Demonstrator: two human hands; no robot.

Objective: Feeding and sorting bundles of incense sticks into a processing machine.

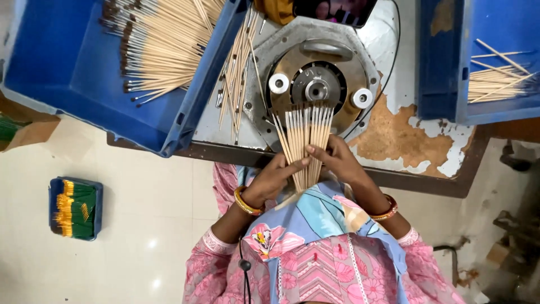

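A fanned bundle of thin wooden brush handles [304, 132] lies with its tips pointing at a round metal machine head [316, 84] on the bench. My left hand [274, 177] grips the lower left of the bundle. From the right, my right hand [336, 160] holds the same bundle with fingers spread across the sticks. Both wrists wear bangles. The lower ends of the sticks are hidden behind my hands.
A big blue crate [73, 79] at the upper left holds many dark-tipped sticks; loose sticks [239, 67] lie beside it. Another blue crate [495, 107] with a few sticks stands at the right. A small blue tray [97, 208] of green and yellow pieces sits on the floor, left.
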